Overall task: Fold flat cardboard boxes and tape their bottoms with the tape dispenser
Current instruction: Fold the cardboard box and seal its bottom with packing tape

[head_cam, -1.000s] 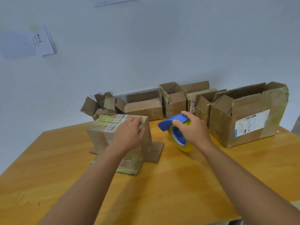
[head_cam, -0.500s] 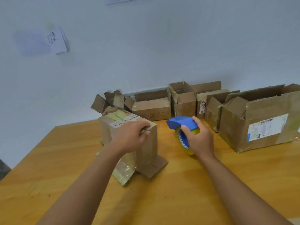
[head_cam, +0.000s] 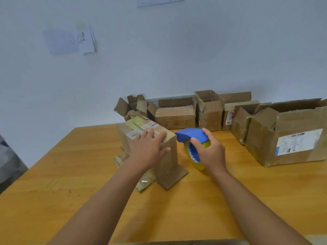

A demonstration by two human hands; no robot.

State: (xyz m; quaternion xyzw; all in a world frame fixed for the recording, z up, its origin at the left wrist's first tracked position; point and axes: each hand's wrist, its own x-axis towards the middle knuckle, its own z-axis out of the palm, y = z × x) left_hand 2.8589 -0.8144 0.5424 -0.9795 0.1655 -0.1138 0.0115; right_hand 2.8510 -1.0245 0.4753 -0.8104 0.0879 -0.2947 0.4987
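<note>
Centrally, a small cardboard box [head_cam: 148,144] stands on a wooden table [head_cam: 203,200], its flaps splayed flat against the tabletop. On the box's top lies the left hand [head_cam: 150,149] — fingers straight and slightly spread, the thumb reaching over the near right edge. Just beside the box, to its right, is the tape dispenser [head_cam: 192,144], blue with a yellowish roll, resting on the table. The right hand [head_cam: 210,152] grips it — fingers curled over the blue top, thumb hooked into the roll's centre. Open boxes [head_cam: 177,114] line the wall behind.
</note>
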